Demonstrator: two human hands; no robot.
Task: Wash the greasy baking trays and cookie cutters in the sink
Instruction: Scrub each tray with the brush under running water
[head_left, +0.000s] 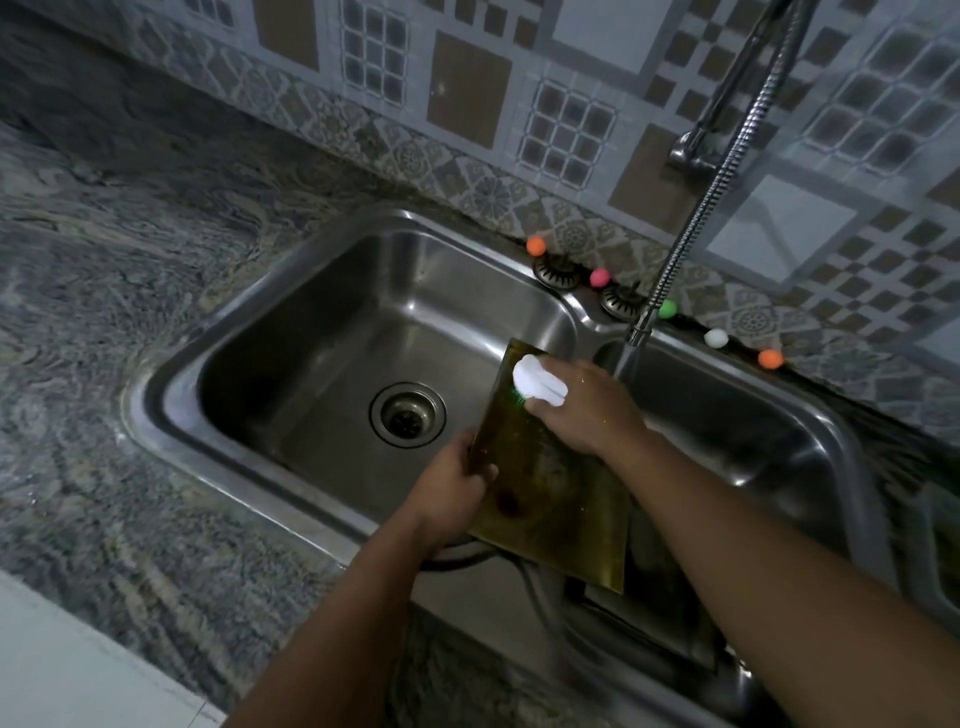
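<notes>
While the feed holds steady, I log this from my remote seat.

Tray: baking tray (550, 499) tilted over the divider between the two basins of the sink (332, 244); brownish, greasy sheen; lower corner over the near rim.
Left hand: left hand (457, 483) grips the tray's left edge, thumb curled over the rim; it steadies the tray.
Right hand: right hand (587, 405) presses a foamy scrubber (537, 384) against the tray's upper part; fingers buried in white suds, a green glimmer beneath; grasping, as far as I can judge.
Water: hose faucet (680, 249) hangs over the right basin; a thin stream seems to fall just beside the right hand.
Step, my reading: scrubbing; much of the tray not yet soaped.
Risk one: grease plus suds make the left grip slick; the tray could slide and bang into the basin.
Risk two: hard pressure at the top could lever the tray out of the left hand.
Risk three: water striking the tilted sheet may splash onto the counter (130, 260).
Cutters: none that I can make out; dark things below the tray are unclear.
</notes>
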